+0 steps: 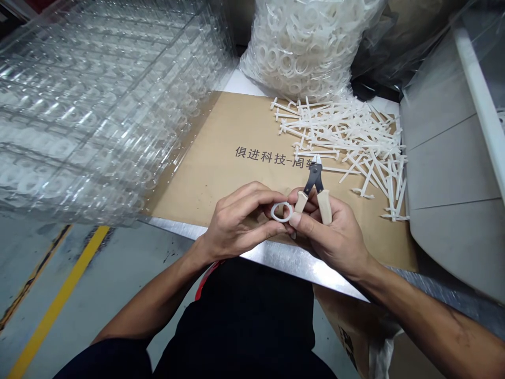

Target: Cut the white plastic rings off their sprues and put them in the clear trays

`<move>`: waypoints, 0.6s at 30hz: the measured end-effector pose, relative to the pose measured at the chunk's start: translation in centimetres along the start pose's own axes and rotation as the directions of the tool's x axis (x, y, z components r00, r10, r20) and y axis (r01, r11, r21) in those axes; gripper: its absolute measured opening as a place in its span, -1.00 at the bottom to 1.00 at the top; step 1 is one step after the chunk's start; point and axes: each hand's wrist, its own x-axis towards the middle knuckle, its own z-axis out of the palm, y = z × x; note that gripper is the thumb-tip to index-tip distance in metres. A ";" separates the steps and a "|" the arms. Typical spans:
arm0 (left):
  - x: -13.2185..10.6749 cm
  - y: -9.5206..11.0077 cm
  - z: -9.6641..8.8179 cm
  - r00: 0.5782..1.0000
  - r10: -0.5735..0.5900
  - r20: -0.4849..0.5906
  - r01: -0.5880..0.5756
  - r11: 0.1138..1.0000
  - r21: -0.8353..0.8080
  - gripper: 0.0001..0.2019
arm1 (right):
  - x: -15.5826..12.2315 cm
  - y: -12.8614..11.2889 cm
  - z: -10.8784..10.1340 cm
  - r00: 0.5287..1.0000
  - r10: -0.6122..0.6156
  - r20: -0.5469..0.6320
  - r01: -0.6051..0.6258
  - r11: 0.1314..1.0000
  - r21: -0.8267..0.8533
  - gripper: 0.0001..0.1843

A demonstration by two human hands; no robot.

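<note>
My left hand (pixel 240 221) pinches a smooth white plastic ring (pixel 281 212) while my right hand (pixel 329 231) grips beige-handled cutters (pixel 314 189) at the cardboard's (pixel 221 163) near edge.

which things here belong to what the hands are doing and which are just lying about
In use:
ring, pinched between left hand and right hand
cutters, in the right hand

Lying about:
sprues, piled on the cardboard
bag of rings
clear trays
</note>
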 end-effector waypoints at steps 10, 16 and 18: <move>0.0 0.0 0.2 0.999 0.019 -0.036 -0.019 1.000 0.001 -0.65 | 0.2 0.1 -0.1 0.999 -0.030 0.015 0.030 1.000 -0.001 -0.70; -0.1 0.0 0.2 1.000 0.004 -0.029 -0.004 1.000 0.009 -0.66 | 0.1 0.2 -0.1 0.999 -0.034 0.018 0.034 0.999 -0.018 -0.72; -0.1 0.0 0.2 0.999 0.021 -0.040 -0.020 1.000 0.022 -0.66 | 0.1 0.2 -0.1 0.999 -0.035 0.014 0.035 0.999 -0.014 -0.71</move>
